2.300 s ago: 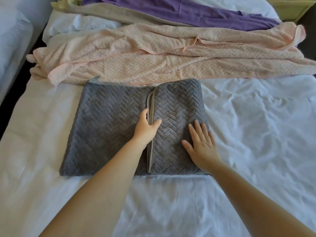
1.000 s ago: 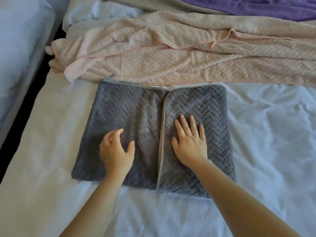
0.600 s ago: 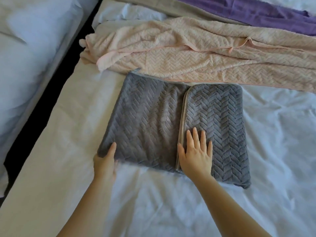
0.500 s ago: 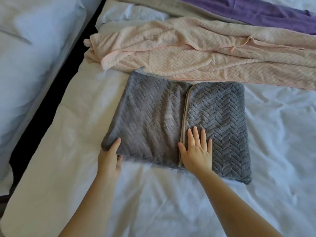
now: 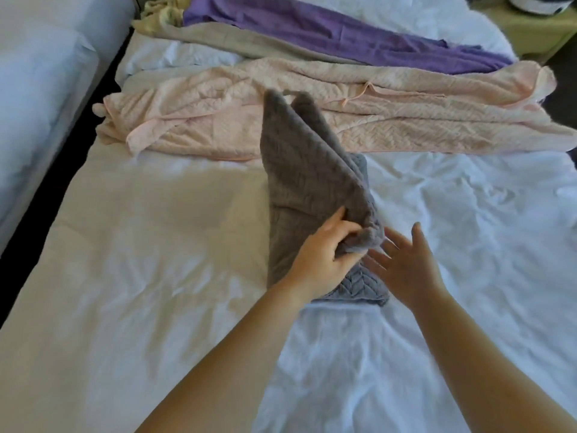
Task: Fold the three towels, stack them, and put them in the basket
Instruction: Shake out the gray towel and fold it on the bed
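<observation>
Mid-frame, the left hand pinches the near corner of the grey herringbone plush towel, its flap raised off the white bed sheet, and should lay it over squarely while the empty, spread-fingered right hand steadies the lower layer, which the flap largely hides; no basket shows.

- Grey plush cloth towel, herringbone-embossed, matt.
- Pale pink cloth towel, same raised weave.
- Purple cloth towel, flatter, matt.
- White bed sheet, smooth, creased cotton.
</observation>
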{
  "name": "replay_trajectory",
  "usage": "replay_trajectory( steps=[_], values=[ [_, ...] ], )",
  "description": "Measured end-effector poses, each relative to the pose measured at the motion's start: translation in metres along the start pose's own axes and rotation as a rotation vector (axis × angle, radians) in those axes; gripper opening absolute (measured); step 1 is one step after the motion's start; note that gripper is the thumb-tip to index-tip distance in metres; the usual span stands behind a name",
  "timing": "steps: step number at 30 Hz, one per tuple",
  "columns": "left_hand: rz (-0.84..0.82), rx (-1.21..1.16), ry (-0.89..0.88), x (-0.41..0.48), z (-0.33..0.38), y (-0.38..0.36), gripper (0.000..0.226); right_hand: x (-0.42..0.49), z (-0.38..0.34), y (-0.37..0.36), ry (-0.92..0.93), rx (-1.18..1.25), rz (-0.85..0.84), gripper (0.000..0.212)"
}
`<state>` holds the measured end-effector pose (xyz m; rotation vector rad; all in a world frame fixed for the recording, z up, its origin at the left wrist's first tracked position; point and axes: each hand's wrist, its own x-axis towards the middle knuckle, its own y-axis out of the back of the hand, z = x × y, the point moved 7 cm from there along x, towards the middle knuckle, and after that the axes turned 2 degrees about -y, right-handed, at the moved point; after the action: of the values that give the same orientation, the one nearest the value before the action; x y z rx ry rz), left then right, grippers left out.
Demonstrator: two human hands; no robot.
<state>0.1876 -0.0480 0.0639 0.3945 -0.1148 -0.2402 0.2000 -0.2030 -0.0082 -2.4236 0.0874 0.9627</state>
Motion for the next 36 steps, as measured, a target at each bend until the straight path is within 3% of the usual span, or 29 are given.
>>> replay_trajectory(
  steps=[3, 6, 8, 10, 13, 15, 18, 19, 24, 27, 31, 36],
  values=[
    [-0.396, 0.461, 0.146, -0.009, -0.028, -0.067, 0.036, -0.001, 0.004, 0.037, -0.074, -0.051, 0.032, 0.057],
    [-0.548, 0.634, 0.133, -0.029, -0.047, -0.085, 0.044, 0.003, 0.017, 0.051, -0.088, -0.244, 0.045, 0.042],
    [-0.473, 0.536, 0.085, -0.032, -0.042, -0.076, 0.046, 0.008, 0.022, 0.048, -0.023, -0.382, 0.055, 0.040],
    [-0.248, 0.374, 0.051, -0.030, -0.033, -0.052, 0.042, 0.008, 0.014, 0.038, 0.116, -0.529, 0.097, 0.045],
    [0.105, 0.517, 0.040, -0.033, -0.036, -0.010, 0.048, 0.005, -0.011, 0.027, 0.352, -0.604, 0.130, 0.049],
    [0.011, 0.613, 0.182, -0.041, -0.060, -0.005, 0.063, 0.003, -0.018, 0.033, 0.397, -0.636, 0.162, 0.051],
    [-0.293, 0.761, 0.285, -0.064, -0.090, -0.025, 0.081, 0.004, -0.008, 0.046, 0.314, -0.977, 0.230, 0.051],
    [-0.285, 0.763, 0.277, -0.067, -0.092, -0.027, 0.080, 0.006, -0.003, 0.049, 0.284, -1.034, 0.227, 0.053],
    [0.114, 0.707, 0.149, -0.042, -0.065, 0.004, 0.053, 0.021, -0.019, 0.042, 0.263, -0.904, 0.251, 0.061],
    [0.079, 0.780, 0.109, -0.015, -0.068, 0.005, 0.063, 0.042, -0.034, 0.026, 0.279, -1.007, 0.265, 0.062],
    [-0.022, 0.846, 0.255, 0.023, -0.097, 0.001, 0.068, 0.075, -0.055, 0.011, 0.316, -1.034, 0.282, 0.062],
    [-0.205, 0.985, 0.238, 0.035, -0.117, -0.025, 0.080, 0.117, -0.072, -0.001, 0.275, -0.833, 0.277, 0.073]
  ],
)
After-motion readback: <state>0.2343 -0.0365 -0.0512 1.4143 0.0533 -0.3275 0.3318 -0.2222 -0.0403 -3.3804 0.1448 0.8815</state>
